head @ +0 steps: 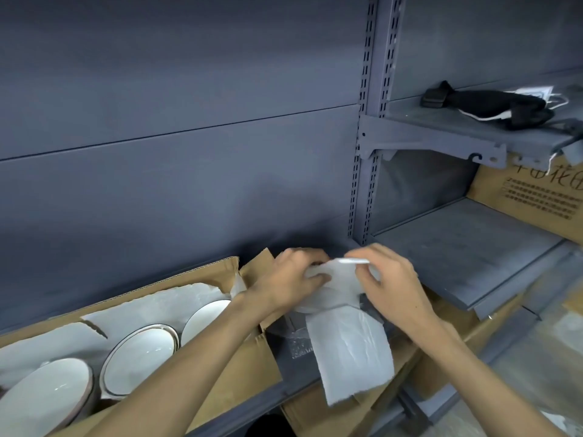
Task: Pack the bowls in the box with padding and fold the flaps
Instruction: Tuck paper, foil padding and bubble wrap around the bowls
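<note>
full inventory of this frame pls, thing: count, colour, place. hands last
bowls: 3 visible, white with dark rims, in the open box at lower left
box: 1, brown cardboard, flaps open, on the lower-left shelf
padding sheets in box: count unclear, white, behind the bowls
padding sheet: 1, white, held up right of the box, lower end hanging down
printed carton: 1, brown, on a right-side shelf
shelves: grey metal, right side, with slotted uprights
black strap item: 1, black with white parts, on the upper right shelf
back panels: grey-blue, behind everything
left hand: 1, grips the held sheet's top
right hand: 1, pinches the same sheet's top edge
</note>
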{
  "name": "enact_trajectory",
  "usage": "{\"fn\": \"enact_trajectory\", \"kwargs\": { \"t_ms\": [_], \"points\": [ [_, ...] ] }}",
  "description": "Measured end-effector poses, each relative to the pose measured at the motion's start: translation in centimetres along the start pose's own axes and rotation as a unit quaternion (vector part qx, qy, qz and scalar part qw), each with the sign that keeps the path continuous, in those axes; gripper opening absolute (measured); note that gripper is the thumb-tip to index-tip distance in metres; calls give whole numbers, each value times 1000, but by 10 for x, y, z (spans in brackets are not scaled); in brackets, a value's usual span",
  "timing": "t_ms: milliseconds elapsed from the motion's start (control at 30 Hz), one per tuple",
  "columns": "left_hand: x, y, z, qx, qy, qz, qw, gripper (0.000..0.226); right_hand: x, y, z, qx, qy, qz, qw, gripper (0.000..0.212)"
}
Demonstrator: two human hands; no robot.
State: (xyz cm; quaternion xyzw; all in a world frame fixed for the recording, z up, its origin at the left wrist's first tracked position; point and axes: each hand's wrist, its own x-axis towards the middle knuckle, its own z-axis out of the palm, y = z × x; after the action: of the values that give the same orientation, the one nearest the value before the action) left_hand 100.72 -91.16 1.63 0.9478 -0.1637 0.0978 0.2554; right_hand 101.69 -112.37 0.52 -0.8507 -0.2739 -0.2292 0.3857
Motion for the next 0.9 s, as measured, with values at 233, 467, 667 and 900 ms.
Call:
{"fn": "enact_trajectory", "kwargs": {
  "t_ms": [233, 467, 667, 900],
  "points": [
    [-5, 20, -43, -41, 150, -41, 987, 22, 25, -18, 0, 131, 69, 10, 989, 56],
    [-50, -1, -99, -11, 202, -137, 970, 42, 11, -27, 29, 212, 17, 71, 975, 43],
    [-139, -14, -169, 61, 202, -213, 954, 35, 28, -99, 91, 280, -62, 30, 958, 11],
    [-260, -41, -241, 230, 215, -349, 883, 8, 36, -211, 200, 261, -205, -42, 942, 9]
  ]
}}
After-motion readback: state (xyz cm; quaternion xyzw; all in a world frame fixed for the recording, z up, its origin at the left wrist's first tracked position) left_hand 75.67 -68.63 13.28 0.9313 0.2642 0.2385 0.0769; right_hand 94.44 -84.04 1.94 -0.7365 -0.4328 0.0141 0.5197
